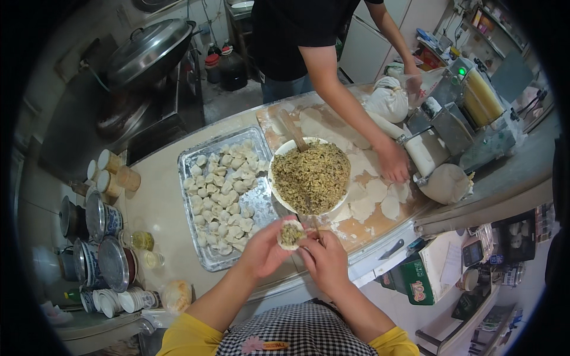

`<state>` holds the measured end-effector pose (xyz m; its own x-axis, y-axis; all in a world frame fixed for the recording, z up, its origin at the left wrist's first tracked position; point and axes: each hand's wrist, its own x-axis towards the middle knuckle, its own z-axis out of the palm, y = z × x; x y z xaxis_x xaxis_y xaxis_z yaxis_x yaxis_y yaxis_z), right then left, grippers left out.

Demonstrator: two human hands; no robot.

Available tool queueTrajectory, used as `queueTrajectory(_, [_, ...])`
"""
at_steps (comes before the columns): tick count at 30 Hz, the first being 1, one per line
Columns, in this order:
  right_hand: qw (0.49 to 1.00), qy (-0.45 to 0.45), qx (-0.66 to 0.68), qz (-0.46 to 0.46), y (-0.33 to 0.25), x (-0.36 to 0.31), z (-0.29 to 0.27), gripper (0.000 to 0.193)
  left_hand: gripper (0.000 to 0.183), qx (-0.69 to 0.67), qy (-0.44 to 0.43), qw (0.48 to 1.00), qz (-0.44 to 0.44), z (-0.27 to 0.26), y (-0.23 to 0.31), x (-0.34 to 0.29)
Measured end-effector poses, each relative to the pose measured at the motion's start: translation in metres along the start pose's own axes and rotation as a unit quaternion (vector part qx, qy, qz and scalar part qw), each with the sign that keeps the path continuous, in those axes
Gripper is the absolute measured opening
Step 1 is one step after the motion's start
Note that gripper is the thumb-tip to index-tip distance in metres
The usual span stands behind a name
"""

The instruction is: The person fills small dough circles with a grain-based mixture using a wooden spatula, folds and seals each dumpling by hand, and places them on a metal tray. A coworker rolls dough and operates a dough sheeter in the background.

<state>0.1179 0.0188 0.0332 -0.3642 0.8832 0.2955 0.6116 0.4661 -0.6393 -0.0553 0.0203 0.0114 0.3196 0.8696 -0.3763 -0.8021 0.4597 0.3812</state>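
My left hand (265, 248) cups a round dumpling wrapper (281, 235) with a mound of chopped filling (291, 233) on it. The fingers of my right hand (328, 264) are closed round a thin stick (316, 223), its far end pointing toward the bowl, and they touch the wrapper's right edge. Just beyond my hands stands a white bowl (271, 181) heaped with the same greenish-brown filling, with a wooden handle (292, 129) sticking out at its back. Left of it, a metal tray (263, 204) holds many folded dumplings (222, 196).
Across the counter, a person (320, 53) reaches toward flat wrappers (390, 207) on a floured board (350, 234). A dough-rolling machine (451, 130) stands at the right. Lidded pots (116, 261) and jars (127, 178) line the left. A knife (392, 249) lies near the front edge.
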Motion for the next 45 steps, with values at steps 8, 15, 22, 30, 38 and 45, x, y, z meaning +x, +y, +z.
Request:
queueTrajectory(8, [0.965, 0.069, 0.213, 0.138, 0.008, -0.005, 0.000, 0.011, 0.035, 0.284, -0.010, 0.958, 0.040, 0.019, -0.028, -0.023])
queueTrajectory(15, [0.983, 0.104, 0.135, 0.070, -0.015, 0.005, -0.007, 0.014, 0.029, 0.218, 0.000, 0.975, 0.035, 0.020, -0.023, -0.026])
queueTrajectory(22, [0.973, 0.131, 0.181, 0.052, -0.019, 0.011, -0.002, 0.024, 0.031, 0.185, -0.031, 0.982, 0.011, 0.026, -0.025, -0.028])
queueTrajectory(30, [0.979, 0.091, 0.180, -0.018, -0.012, 0.004, 0.004, 0.022, 0.032, 0.427, 0.083, 0.875, 0.211, 0.039, -0.052, -0.036])
queueTrajectory(38, [0.985, 0.077, 0.152, 0.005, -0.005, 0.012, 0.003, 0.021, 0.029, 0.170, 0.074, 0.968, 0.168, 0.032, -0.054, -0.019])
queueTrajectory(45, [0.960, 0.088, 0.236, 0.123, -0.010, -0.005, 0.007, 0.008, 0.031, -0.053, -0.012, 0.996, 0.072, 0.034, -0.035, -0.014])
